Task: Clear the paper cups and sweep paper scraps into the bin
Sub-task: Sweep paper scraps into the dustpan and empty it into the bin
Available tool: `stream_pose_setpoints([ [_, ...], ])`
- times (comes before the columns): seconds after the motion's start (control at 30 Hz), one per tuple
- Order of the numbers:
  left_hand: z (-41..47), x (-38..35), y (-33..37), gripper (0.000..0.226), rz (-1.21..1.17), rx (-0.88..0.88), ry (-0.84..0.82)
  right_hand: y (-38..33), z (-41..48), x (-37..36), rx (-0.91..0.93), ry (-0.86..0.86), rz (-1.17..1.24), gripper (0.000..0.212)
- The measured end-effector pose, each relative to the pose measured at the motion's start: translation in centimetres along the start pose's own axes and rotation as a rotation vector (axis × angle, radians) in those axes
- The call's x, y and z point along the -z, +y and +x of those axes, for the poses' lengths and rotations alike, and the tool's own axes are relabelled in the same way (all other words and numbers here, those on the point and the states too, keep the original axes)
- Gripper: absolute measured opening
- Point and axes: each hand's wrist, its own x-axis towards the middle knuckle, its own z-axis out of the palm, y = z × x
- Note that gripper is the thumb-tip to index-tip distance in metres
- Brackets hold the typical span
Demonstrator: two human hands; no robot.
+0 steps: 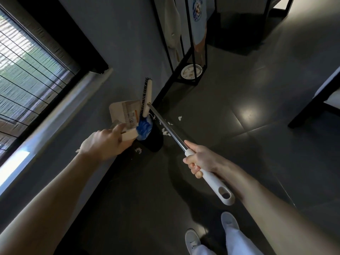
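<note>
Over the bin (156, 144), the left grip (104, 142) is tipping the clasped dustpan (123, 111) while the right grip (200, 159) is clutching the broom (165, 124); scraps (166, 133) at the bin's three o'clock are probably needing sweeping next.

bin (155, 142): mouth partly hidden by dustpan (117, 109) | dustpan label (131, 115): unreadable | left hand (104, 142): fingers blurred

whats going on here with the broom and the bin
A person is sweeping up. The left hand holds a cream dustpan tipped over a black bin lined with a blue bag, close to the wall. The right hand grips the broom by its white handle, with the brush head up off the floor beside the dustpan. Several white paper scraps lie on the dark floor around the bin, not yet swept up.
</note>
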Motion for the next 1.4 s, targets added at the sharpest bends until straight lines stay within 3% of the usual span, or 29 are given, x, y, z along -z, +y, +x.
stream_pose_setpoints([
  [0.17, -1.1, 2.2, 0.0, 0.052, 0.072, -0.062, 0.102, -0.4, 0.0, -0.4, -0.004, -0.016, -0.008, 0.077],
  [0.3, -2.1, 3.0, 0.0, 0.090, 0.079, -0.372, 0.381, -0.3, -0.1, -0.5, -0.015, -0.022, -0.017, 0.077],
  [0.43, -1.8, 3.6, 0.0, 0.090, 0.128, -0.456, 0.464, 0.1, -0.5, -0.7, -0.009, -0.021, -0.005, 0.077],
  [0.77, -1.3, 0.2, -0.4, 0.079, 0.168, -0.574, 0.411, 0.0, -0.3, 0.7, -0.022, 0.012, 0.030, 0.078],
  [0.83, -0.9, -1.8, 0.1, 0.069, 0.162, -0.539, 0.292, 0.6, -0.1, 0.9, -0.041, 0.013, 0.041, 0.079],
  [0.9, -1.0, -3.8, 1.3, 0.058, 0.155, -0.367, 0.038, 1.4, 0.2, 0.8, -0.061, 0.025, 0.048, 0.079],
  [0.97, -1.3, -5.3, 2.5, 0.060, 0.153, -0.297, -0.009, 2.1, 0.5, 0.3, -0.083, 0.041, 0.064, 0.078],
  [1.2, -1.8, -1.3, 2.1, 0.058, 0.126, -0.439, 0.246, 1.9, 0.7, -1.5, -0.097, 0.060, 0.134, 0.075],
  [1.4, -4.7, 2.2, 1.1, 0.082, 0.121, -0.455, 0.447, 0.5, -0.3, -1.4, -0.064, 0.043, 0.080, 0.076],
])
